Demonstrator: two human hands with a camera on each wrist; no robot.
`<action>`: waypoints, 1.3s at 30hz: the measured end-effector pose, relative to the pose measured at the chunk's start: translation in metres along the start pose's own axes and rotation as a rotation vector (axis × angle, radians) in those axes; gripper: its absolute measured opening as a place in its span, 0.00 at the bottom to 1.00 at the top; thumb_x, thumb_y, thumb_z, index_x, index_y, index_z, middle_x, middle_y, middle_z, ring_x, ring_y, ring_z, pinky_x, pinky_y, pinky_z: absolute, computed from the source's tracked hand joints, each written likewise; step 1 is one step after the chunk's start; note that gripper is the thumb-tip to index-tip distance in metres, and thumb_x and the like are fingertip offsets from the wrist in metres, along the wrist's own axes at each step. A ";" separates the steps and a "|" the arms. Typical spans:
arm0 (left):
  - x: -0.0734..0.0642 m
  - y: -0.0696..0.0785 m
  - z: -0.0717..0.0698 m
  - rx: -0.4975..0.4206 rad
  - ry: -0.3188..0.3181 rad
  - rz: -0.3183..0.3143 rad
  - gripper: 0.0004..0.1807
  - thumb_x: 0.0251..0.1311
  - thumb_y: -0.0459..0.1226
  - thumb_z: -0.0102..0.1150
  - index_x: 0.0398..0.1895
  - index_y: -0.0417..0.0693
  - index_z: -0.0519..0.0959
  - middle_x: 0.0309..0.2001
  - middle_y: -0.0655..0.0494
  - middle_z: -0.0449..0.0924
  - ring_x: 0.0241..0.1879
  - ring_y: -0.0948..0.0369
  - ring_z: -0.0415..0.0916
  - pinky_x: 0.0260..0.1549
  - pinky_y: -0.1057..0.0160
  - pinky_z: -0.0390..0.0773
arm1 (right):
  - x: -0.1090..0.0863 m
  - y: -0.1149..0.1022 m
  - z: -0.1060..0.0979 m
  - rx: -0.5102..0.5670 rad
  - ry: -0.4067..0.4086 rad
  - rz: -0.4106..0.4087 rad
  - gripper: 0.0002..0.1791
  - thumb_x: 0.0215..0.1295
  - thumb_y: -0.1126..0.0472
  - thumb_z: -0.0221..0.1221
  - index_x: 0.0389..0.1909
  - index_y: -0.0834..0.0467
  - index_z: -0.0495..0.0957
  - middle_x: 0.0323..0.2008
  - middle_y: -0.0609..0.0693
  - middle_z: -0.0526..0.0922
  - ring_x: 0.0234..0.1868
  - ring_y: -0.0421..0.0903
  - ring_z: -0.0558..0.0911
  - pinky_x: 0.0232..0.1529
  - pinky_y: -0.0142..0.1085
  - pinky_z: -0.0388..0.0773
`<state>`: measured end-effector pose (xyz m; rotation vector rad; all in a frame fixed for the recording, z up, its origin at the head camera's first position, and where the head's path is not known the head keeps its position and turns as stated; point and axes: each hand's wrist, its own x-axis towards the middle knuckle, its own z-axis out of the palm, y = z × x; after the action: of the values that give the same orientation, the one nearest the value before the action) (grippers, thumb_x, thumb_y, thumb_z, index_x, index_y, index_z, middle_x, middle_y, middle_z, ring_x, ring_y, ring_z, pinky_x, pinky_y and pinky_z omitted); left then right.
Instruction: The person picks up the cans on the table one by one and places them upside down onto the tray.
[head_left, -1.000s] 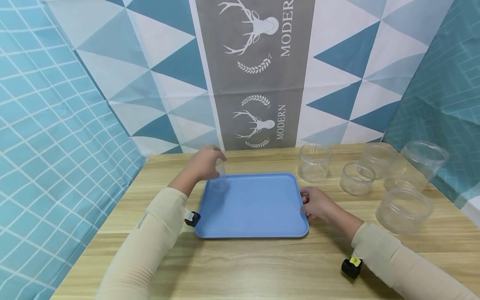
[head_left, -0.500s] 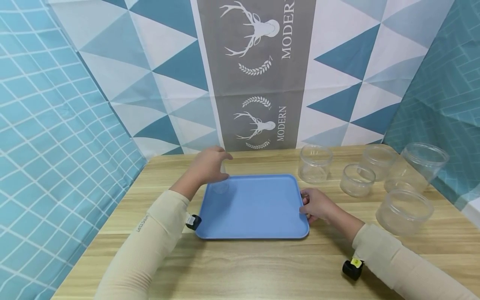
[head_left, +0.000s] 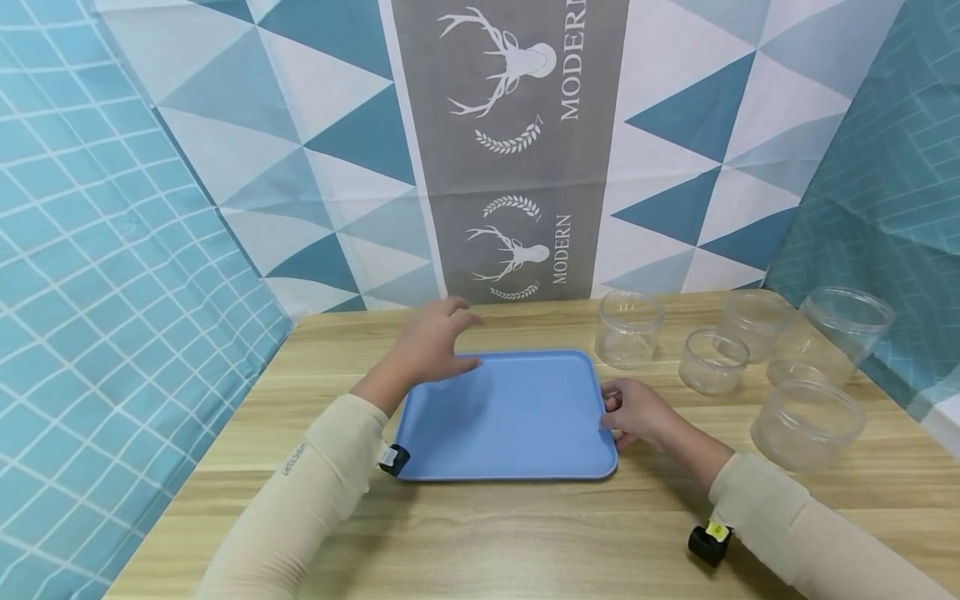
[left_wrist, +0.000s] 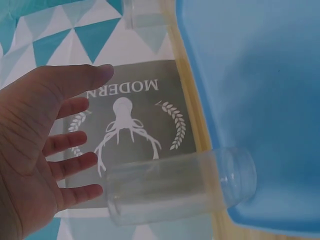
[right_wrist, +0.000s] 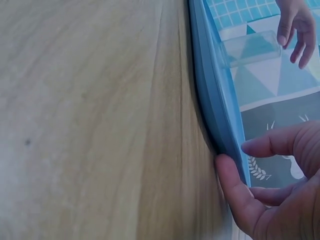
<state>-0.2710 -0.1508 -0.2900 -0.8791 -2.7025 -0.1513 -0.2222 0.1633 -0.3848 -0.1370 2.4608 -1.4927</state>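
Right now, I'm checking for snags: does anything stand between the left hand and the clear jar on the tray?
Nothing visible does: the left hand is open, close by the upper end of the jar; whether they touch is unclear.

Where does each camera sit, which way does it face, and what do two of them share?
Head: on the person's head, facing forward and down at the blue tray and backdrop; left hand, right hand and both sleeves show.
Left wrist: on the left wrist, facing past the hand to a clear jar at a tray corner; only the left hand shows.
Right wrist: on the right wrist, facing along the tray's rim, which the right hand pinches; the left hand shows beyond.
Both wrist views share the left hand and jar.
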 end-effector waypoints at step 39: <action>0.001 0.044 0.032 -0.043 0.038 0.146 0.20 0.56 0.43 0.69 0.51 0.48 0.81 0.52 0.50 0.77 0.53 0.54 0.73 0.55 0.56 0.74 | -0.029 -0.026 -0.044 -0.554 0.228 -0.495 0.26 0.56 0.64 0.68 0.55 0.65 0.74 0.53 0.63 0.72 0.54 0.63 0.74 0.50 0.57 0.75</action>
<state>-0.2539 -0.1090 -0.3199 -1.0704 -2.5976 -0.1931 -0.2080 0.1951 -0.3373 -0.7643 3.1323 -0.9589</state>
